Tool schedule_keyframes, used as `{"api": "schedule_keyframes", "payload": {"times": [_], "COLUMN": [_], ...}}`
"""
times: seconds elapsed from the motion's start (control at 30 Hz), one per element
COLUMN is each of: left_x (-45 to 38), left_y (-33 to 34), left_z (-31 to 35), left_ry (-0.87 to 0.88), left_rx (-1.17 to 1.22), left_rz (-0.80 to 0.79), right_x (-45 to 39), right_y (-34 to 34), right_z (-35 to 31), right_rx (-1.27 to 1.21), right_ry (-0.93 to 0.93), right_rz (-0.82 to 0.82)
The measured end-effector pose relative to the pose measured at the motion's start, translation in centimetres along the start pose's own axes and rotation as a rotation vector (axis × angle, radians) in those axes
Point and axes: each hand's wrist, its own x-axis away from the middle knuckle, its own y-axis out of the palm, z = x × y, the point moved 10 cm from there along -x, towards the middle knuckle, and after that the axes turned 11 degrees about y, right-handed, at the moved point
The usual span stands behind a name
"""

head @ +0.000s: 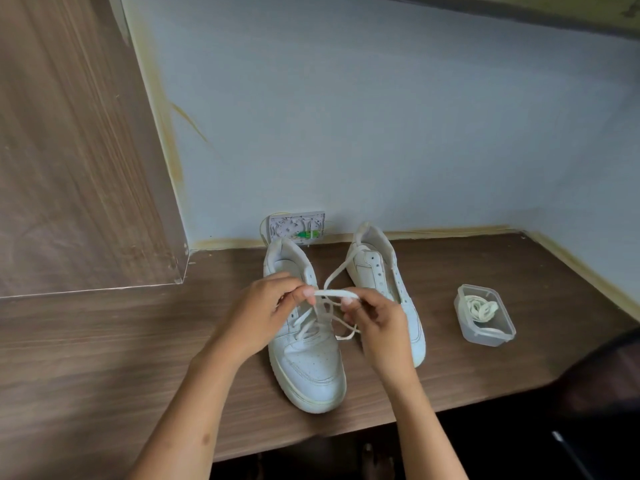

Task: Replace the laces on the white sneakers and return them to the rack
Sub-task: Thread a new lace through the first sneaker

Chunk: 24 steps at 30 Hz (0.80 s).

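At the far left a tall wood-grain cabinet panel (69, 150) stands on the brown wood-grain tabletop (104, 334), its lower corner meeting the pale blue wall (381, 116). Moving right, the left hand (263, 313) reaches over the near white leather low-top sneaker (311, 368), its thumb and forefinger curled to pinch one end of a flat white shoelace (332, 293) held above the shoe's tongue. This sneaker sits on the tabletop with its toe toward the person, and the lace crosses through its lower eyelets. Behind its heel, a small white wall box with a green part inside (298, 228) is fixed at the base of the wall. The right hand (377, 327) pinches the same lace just beside the left hand, fingers curled round it, with loose loops hanging below between the two hands. One strand runs up from the hands toward the second white sneaker (377, 268), which stands just beside the first, slightly farther back, and its visible upper eyelets are bare. Farther right, well apart from the shoes, a small clear plastic rectangular tub (498, 336) rests on the tabletop holding a coiled cream-white lace (479, 308).
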Motion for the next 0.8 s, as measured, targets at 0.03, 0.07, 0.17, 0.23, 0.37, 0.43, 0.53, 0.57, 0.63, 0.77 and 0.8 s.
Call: {"api": "schedule_keyframes", "payload": {"times": [0.03,0.07,0.17,0.23,0.37,0.43,0.53,0.57,0.63,0.77,0.8], "left_x": [0.2,0.4,1.0,1.1,1.2,1.3,1.2,1.2,1.0,0.4,0.2], "left_y": [-0.2,-0.2,-0.3,-0.4,-1.0,-1.9,-3.7,-4.2,-4.3,-2.1,-1.5], "left_z": [-0.5,-1.1,-2.9,-3.2,-3.8,-3.9,-2.9,-2.5,-1.5,-0.2,-0.1], "left_ry": [-0.015,-0.033,-0.073,-0.056,-0.053,-0.071,-0.087,-0.089,-0.068,-0.013,-0.001], "left_rx": [0.018,0.032,0.02,0.004,-0.043,-0.089,-0.131,-0.128,-0.103,-0.008,0.024], "left_rz": [0.006,0.006,-0.011,0.001,0.033,0.082,0.204,0.245,0.268,0.18,0.163], "right_x": [-0.2,-0.4,-0.8,-0.6,-0.4,-0.3,-0.6,-0.6,-0.5,-0.2,0.0], "right_y": [-1.1,-2.3,-6.2,-7.9,-9.3,-9.8,-9.2,-8.5,-6.6,-0.8,0.8], "right_z": [0.1,0.4,2.0,2.6,2.7,2.5,1.6,1.1,0.0,-2.0,-2.1], "right_rx": [0.008,0.053,0.159,0.181,0.16,0.163,0.309,0.393,0.491,0.324,0.287], "right_ry": [0.013,0.026,0.099,0.136,0.134,0.146,0.118,0.077,-0.032,-0.227,-0.24], "right_rz": [0.057,0.134,0.359,0.456,0.551,0.599,0.572,0.547,0.481,0.133,0.043]}}
